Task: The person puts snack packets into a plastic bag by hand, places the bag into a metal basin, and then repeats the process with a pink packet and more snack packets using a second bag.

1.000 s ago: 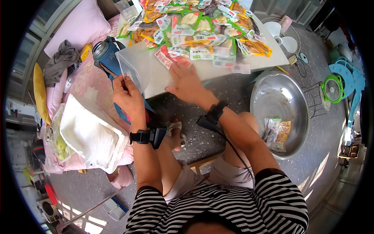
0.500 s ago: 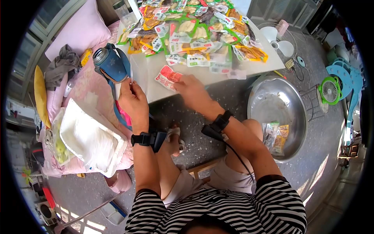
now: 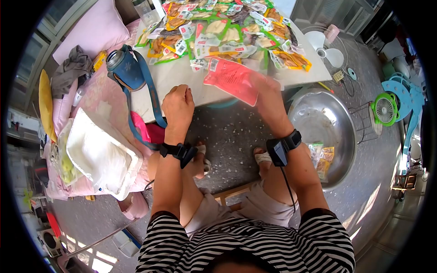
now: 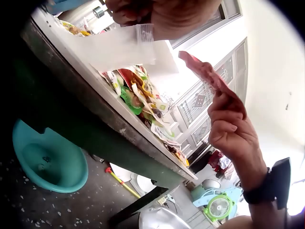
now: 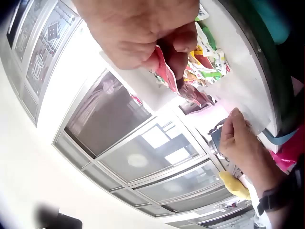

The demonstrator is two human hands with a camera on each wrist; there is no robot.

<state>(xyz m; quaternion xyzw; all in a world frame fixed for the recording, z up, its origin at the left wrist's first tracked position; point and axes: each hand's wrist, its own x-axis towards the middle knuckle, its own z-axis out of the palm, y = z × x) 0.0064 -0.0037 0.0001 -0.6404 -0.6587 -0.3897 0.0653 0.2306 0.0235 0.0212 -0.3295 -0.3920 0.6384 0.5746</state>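
Observation:
Above the table's front edge, the right hand [image 3: 269,101] pinches a red packet [image 3: 233,80] at its right end; the right wrist view shows thumb and fingers closed on the red packet [image 5: 167,72]. To its left, the left hand [image 3: 178,108] has its fingers curled. In the left wrist view that hand [image 4: 164,16] holds a clear zip bag [image 4: 116,47] at its zip end; the bag is hard to make out in the head view. Many packets [image 3: 218,27] lie heaped on the table [image 3: 195,93] behind the hands.
A metal basin [image 3: 348,132] with a few packets stands on the floor at the right, beside a green fan [image 3: 386,107]. A blue flask [image 3: 126,68] with a strap is left of the hands. A white foam box [image 3: 104,154] sits on the pink bedding. A teal basin [image 4: 52,162] is under the table.
The red packet has been lifted off the table by the right hand, which moved right with it. The left hand has moved right, away from the flask.

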